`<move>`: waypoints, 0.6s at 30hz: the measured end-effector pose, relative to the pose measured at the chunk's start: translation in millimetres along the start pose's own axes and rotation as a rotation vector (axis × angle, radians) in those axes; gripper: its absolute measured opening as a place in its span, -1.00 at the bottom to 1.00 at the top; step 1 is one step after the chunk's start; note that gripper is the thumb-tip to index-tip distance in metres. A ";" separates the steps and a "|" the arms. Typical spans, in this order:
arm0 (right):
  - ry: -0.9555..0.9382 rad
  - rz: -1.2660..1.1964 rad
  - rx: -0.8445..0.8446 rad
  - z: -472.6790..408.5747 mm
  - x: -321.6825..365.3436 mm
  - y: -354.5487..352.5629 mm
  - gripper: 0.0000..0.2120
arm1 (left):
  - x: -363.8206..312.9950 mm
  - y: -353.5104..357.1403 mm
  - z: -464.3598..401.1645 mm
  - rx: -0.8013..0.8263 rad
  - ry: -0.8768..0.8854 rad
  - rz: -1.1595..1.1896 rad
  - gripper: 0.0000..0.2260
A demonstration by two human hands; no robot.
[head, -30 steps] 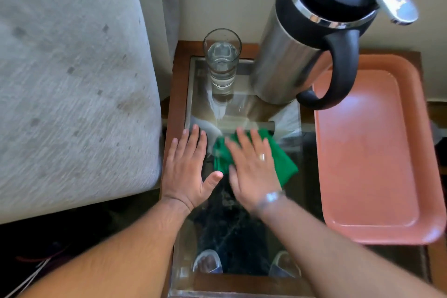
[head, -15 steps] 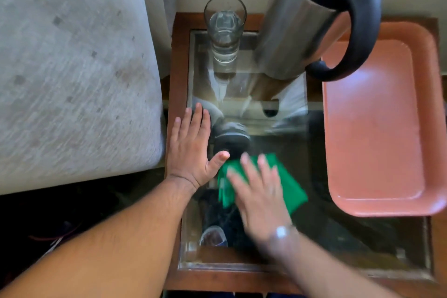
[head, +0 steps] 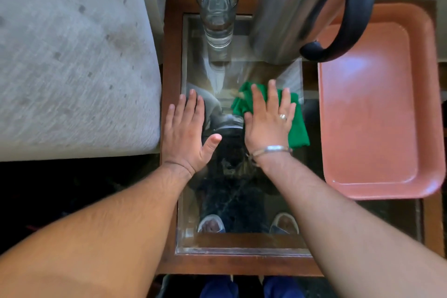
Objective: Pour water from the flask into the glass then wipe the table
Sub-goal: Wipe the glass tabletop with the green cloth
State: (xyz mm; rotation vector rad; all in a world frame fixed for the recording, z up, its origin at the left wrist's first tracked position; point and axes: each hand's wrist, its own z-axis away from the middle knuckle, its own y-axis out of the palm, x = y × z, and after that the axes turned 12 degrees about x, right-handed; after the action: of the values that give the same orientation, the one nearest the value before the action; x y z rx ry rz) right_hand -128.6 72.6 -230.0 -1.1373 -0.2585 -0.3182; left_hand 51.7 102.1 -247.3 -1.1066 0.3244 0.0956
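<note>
Head view: no readable writing or brand on anything in frame. Table (head: 172, 60) is a dark wood frame with an inset glass top; the glass is reflective and shows dark patterned floor and the person's feet through it. Grey upholstered seat (head: 72, 60) butts the table at 9 o'clock, pale wall behind at 12. Glass (head: 217, 11) stands upright at 12 o'clock, partly filled with water. Flask (head: 297, 7), steel body with black handle, stands upright just beside the glass at 1 o'clock, top cut off by the frame edge. Pink tray (head: 377, 109) lies at 3 o'clock, flask handle overlapping its far corner in this view. Left hand (head: 186, 133) lies flat on the glass top, fingers together, thumb splayed, holding nothing. Right hand (head: 268, 121), fingers spread, presses flat on a folded green cloth (head: 298, 130) on the glass top at centre, near the flask base. Ring and metal bracelet on the right hand and wrist.
</note>
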 end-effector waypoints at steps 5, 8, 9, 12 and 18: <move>-0.323 0.163 0.323 167.5 -46.2 36.0 -0.11 | -0.5 -1.3 1.7 0.001 -0.004 0.019 -0.10; -0.216 0.139 0.347 176.3 -60.3 36.2 -0.16 | 1.0 0.8 0.0 -0.004 -0.009 -0.005 -0.12; -0.147 0.117 0.298 159.1 -54.6 35.5 -0.20 | 1.3 1.8 0.5 -0.007 -0.007 -0.010 -0.13; 0.040 -0.004 0.104 73.9 -22.9 20.3 -0.25 | 1.5 3.8 1.1 -0.010 -0.003 -0.019 -0.14; 0.011 0.015 0.092 34.1 -9.0 3.6 -0.25 | -0.9 -1.8 2.5 0.006 -0.028 -0.039 -0.14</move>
State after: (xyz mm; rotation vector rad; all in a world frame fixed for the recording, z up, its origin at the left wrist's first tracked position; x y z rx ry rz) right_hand -137.0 106.3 -222.7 -1.0464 -0.2527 -0.2962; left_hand 51.7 103.6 -244.4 -1.1041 0.2778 0.0750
